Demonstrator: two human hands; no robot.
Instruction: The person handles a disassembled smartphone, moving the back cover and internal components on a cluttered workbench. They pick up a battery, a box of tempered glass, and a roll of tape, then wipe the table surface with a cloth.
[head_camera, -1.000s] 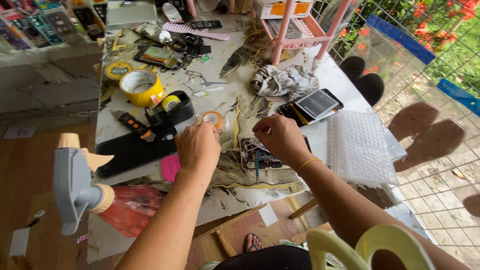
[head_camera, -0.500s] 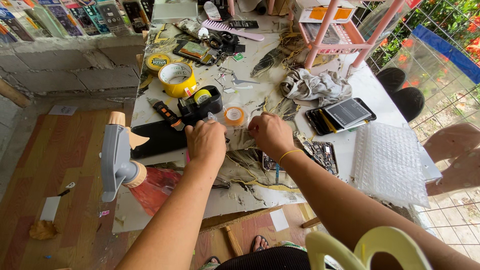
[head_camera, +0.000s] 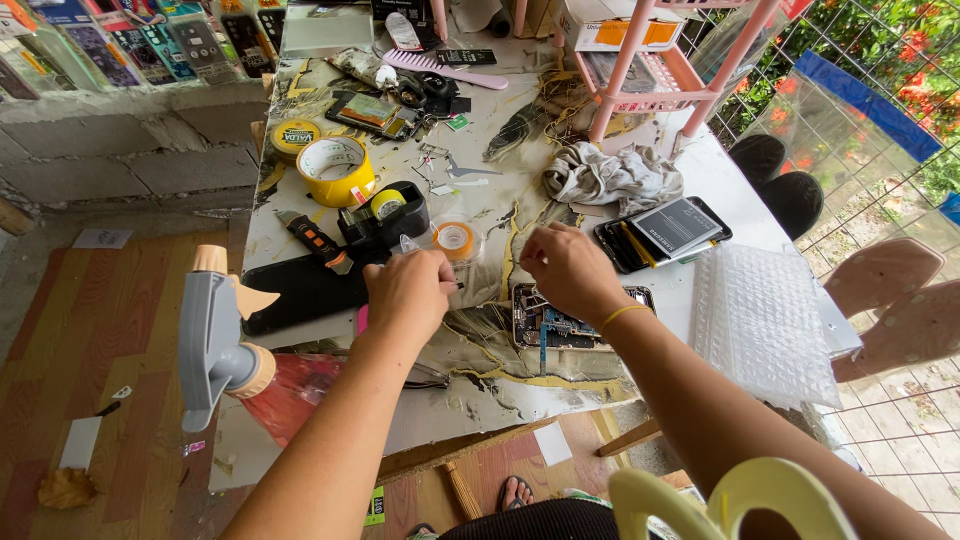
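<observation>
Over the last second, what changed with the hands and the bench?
Both hands lifted off the opened phone: the left hand and right hand now sit slightly apart above it, fingers pinched; whether they hold anything is unclear. The camera view shifted. The yellow tape roll, grey cloth and bubble wrap stayed put.

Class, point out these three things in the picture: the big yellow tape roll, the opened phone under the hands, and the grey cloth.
Yellow tape roll (head_camera: 336, 170), head view, on its yellow outer side.
Opened phone (head_camera: 553, 325), head view, on its bare circuit board.
Grey cloth (head_camera: 612, 178), head view, on its crumpled middle.
</observation>
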